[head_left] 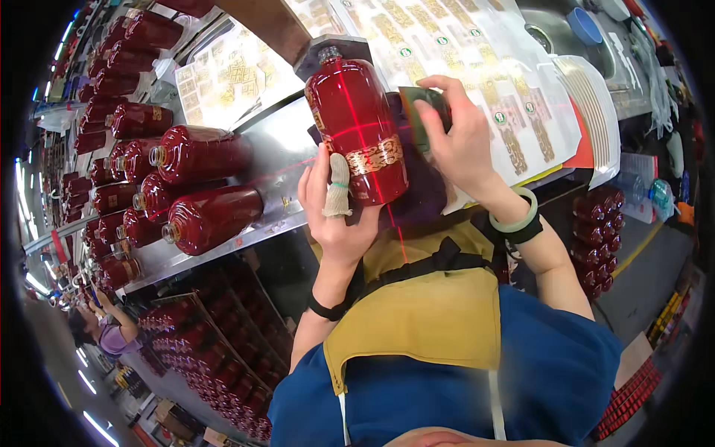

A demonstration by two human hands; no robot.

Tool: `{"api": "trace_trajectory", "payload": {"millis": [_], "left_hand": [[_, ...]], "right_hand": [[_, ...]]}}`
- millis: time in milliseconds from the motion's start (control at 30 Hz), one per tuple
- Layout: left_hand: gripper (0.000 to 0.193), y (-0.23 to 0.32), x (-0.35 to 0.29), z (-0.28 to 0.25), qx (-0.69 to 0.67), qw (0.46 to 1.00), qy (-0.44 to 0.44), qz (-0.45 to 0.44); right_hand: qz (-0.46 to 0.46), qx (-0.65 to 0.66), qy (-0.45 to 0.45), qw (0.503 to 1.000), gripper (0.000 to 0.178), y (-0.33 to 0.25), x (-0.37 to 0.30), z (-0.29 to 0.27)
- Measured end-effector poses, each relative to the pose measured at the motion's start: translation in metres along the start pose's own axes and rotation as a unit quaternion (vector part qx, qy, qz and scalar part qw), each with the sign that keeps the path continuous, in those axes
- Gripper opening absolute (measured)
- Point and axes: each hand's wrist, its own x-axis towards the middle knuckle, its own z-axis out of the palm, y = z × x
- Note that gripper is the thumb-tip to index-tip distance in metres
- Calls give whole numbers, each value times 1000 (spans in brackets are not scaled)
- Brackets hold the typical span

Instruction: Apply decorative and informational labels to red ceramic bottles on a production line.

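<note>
A dark red glass bottle lies before me on a dark cloth, its clear neck pointing away against a metal block. A gold patterned band circles its lower part, and crossed red light lines fall on it. My left hand grips the bottle near its base from the left; one finger wears a knitted finger cot with a green band. At the bottle's right side, my right hand pinches a dark green flat piece, whose exact kind I cannot make out.
Sheets of gold decals cover the bench at the right; another decal sheet lies at the far left. Several red bottles lie along the metal bench on the left. A blue bowl stands by a sink. Another person works at far left.
</note>
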Motion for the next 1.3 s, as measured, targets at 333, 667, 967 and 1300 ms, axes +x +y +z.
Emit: {"api": "trace_trajectory", "payload": {"millis": [333,667,967,1300], "left_hand": [[71,-3,-6,-2,-46,996,-54,-54],[92,8,5,-5,-38,997,-63,-34],[83,48,28,1,179,974,-138,-4],[110,23,13,1,-36,990,-52,-126]], "right_hand": [[101,42,-20,994,19,-2,-16,-4],[106,35,-3,994,19,8,-11,-19],[77,126,-6,989,21,6,-15,-21],[30,133,-75,988,19,-23,-25,-5]]}}
